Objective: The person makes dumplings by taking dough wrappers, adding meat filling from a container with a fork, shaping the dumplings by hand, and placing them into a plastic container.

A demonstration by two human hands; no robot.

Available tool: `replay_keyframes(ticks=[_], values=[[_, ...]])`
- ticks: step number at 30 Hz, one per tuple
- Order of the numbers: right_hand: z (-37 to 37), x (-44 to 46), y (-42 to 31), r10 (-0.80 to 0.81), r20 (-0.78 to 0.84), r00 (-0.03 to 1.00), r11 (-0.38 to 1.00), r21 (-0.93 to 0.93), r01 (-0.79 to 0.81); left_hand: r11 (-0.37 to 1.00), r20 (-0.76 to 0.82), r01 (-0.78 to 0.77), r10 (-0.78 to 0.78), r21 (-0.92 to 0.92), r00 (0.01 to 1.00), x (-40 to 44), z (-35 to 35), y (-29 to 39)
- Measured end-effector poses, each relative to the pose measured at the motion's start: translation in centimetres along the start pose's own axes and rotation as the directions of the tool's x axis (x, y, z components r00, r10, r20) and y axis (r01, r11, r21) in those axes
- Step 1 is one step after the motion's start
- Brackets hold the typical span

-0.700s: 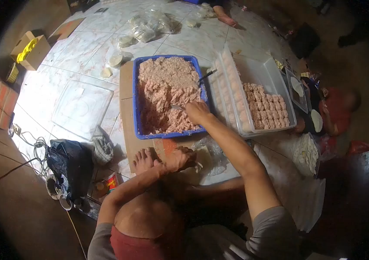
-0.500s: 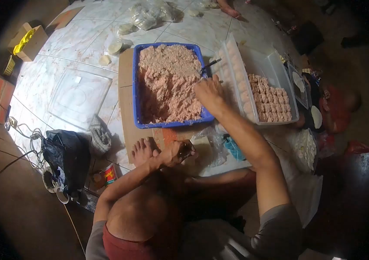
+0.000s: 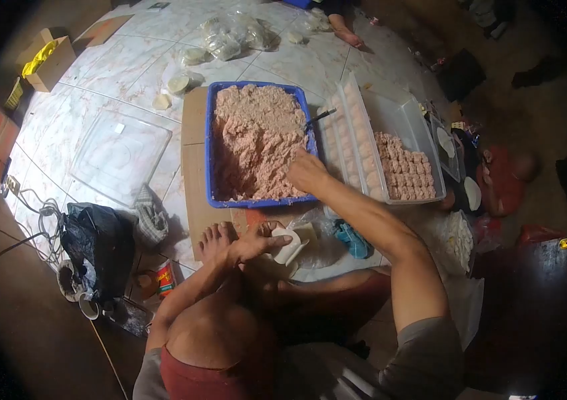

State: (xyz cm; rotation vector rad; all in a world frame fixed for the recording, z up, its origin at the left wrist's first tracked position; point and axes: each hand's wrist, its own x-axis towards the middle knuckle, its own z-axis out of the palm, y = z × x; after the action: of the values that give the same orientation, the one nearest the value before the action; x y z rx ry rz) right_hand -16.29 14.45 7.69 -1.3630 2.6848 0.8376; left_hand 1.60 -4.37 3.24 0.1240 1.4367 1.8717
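A thin round white dough wrapper [image 3: 286, 244] rests in my left hand [image 3: 257, 243], its fingers closed on the edge, just above my bent knee. Below it lies a stack of pale wrappers [image 3: 305, 235], partly covered by clear plastic. My right hand [image 3: 307, 172] is closed at the right side of the minced meat filling [image 3: 257, 137]. Its fingertips are hidden, so what they hold does not show. The filling heaps inside a blue tub [image 3: 209, 160], scooped lower toward me. A dark-handled utensil [image 3: 321, 118] leans over the tub's right rim.
Right of the tub, clear plastic boxes [image 3: 395, 100] hold rows of shaped pieces [image 3: 407, 170]. A clear lid [image 3: 120, 157], a checked cloth [image 3: 151, 217] and a black bag [image 3: 97, 243] lie left. Bagged wrappers [image 3: 230, 37] sit at the back, near another person's foot [image 3: 349, 40].
My right hand has moved down and left, from the tub's right rim into the filling. My left hand has turned, and the round wrapper in it now shows. The view has shifted slightly.
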Motion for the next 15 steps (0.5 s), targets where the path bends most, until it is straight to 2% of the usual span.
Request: replay_keyframes(ticks=[2,3,4,5,7,8,10,11,12,14,15], values=[[-2.1,-0.4,1.3,0.047,0.177,0.983,0.991,0.117,-0.069,0.983,-0.115,-0.108,0.126,0.150,0.985,0.3,-0.5,-1.9],[-1.5,-0.6,1.8,0.072,0.129,0.989,0.976,0.194,-0.096,0.834,-0.112,-0.329,0.416,0.443,0.903,1.1,-1.4,-4.2],[-1.6,-0.8,1.5,0.076,0.125,0.989,0.977,0.188,-0.099,0.829,-0.109,-0.335,0.422,0.447,0.900,-0.5,-0.6,-1.1],[-1.7,-1.4,0.7,0.044,0.186,0.982,0.979,0.188,-0.080,0.889,-0.094,-0.112,0.171,0.444,0.981,-3.8,1.3,4.7],[-4.9,-1.9,1.1,0.045,0.277,0.960,0.974,0.202,-0.104,0.737,-0.204,0.062,0.105,0.673,0.973,-2.3,-0.8,-1.7],[-7.9,-2.5,1.8,0.042,0.279,0.959,0.972,0.209,-0.103,0.738,-0.205,0.068,0.097,0.671,0.974,-2.5,-0.7,-1.7],[-13.0,-3.7,4.5,0.083,0.436,0.896,0.919,0.315,-0.239,0.790,-0.112,0.028,0.052,0.612,0.992,-2.7,-1.0,0.2],[-13.9,-4.8,4.8,0.144,0.332,0.932,0.908,0.331,-0.257,0.810,-0.063,0.006,0.038,0.586,0.997,-2.6,-1.3,1.9],[-15.0,-5.8,4.9,0.149,0.329,0.932,0.905,0.335,-0.263,0.832,-0.010,-0.010,0.019,0.554,1.000,-2.9,-1.2,3.4],[-16.6,-7.8,5.0,0.281,0.222,0.934,0.852,0.390,-0.349,0.873,0.095,-0.031,-0.018,0.486,0.995,-4.5,-0.1,6.5],[-16.5,-9.0,4.9,0.291,0.209,0.934,0.848,0.394,-0.353,0.862,-0.106,-0.113,0.189,0.494,0.976,-6.5,1.7,9.4]])
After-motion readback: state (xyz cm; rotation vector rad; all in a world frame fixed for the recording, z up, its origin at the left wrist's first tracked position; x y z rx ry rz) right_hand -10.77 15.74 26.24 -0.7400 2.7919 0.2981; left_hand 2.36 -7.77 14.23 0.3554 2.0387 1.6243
